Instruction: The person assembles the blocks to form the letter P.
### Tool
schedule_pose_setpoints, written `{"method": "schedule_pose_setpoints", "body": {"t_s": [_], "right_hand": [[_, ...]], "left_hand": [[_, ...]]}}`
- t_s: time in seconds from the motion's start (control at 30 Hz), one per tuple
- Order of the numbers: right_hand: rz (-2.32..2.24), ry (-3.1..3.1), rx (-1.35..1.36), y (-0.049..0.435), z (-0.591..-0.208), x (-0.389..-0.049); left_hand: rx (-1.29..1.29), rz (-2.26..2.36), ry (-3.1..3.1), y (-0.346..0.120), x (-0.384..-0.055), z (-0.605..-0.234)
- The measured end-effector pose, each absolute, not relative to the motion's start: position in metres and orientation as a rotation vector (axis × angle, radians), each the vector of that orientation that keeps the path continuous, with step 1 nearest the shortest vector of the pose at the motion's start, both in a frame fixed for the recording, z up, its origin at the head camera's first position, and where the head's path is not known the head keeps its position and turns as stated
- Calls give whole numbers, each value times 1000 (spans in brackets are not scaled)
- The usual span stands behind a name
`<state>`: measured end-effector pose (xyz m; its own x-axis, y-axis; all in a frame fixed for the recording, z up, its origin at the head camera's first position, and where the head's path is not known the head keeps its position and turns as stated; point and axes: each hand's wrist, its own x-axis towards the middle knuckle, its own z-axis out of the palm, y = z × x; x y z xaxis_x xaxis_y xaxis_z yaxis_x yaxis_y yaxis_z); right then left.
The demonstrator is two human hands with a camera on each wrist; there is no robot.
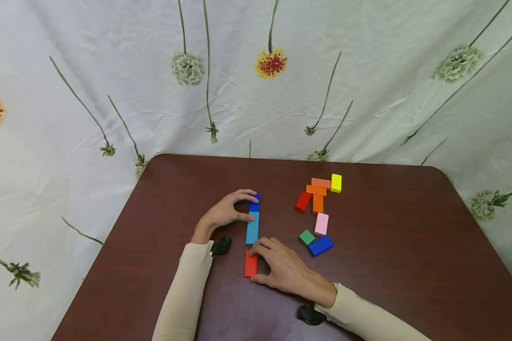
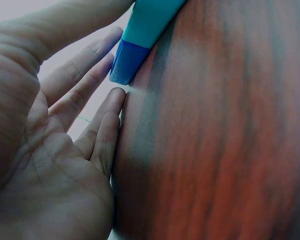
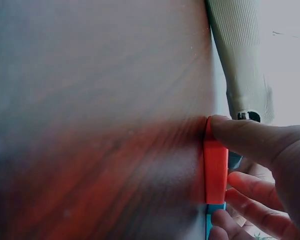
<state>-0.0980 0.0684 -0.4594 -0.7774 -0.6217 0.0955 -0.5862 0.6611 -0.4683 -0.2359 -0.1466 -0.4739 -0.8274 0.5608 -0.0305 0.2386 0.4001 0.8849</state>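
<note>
A dark blue block [image 1: 254, 204] and a longer light blue block [image 1: 252, 232] lie end to end in a line on the brown table [image 1: 388, 265]. My left hand [image 1: 228, 209] rests against this pair from the left, fingertips at the dark blue block and thumb on the light blue one. In the left wrist view those fingers are fairly straight. Nearer to me, a red block [image 1: 250, 266] lies in the same line, a small gap from the light blue block. My right hand [image 1: 283, 267] holds it between the thumb at its near end and the fingers at its far end.
Right of the line lie a green block [image 1: 306, 237], a blue block [image 1: 321, 246] and a pink block [image 1: 322, 224]. Farther back are another red block [image 1: 303, 201], several orange blocks [image 1: 318, 203] and a yellow block [image 1: 336, 183]. A flowered cloth [image 1: 239, 104] hangs behind the table.
</note>
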Motion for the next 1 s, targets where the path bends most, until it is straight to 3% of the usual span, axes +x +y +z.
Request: {"method": "schedule_pose_setpoints", "body": {"t_s": [1.0], "right_hand": [[-719, 2854, -1012, 66, -459, -104]], "left_hand": [[671, 1388, 2344, -146, -238, -477]]}}
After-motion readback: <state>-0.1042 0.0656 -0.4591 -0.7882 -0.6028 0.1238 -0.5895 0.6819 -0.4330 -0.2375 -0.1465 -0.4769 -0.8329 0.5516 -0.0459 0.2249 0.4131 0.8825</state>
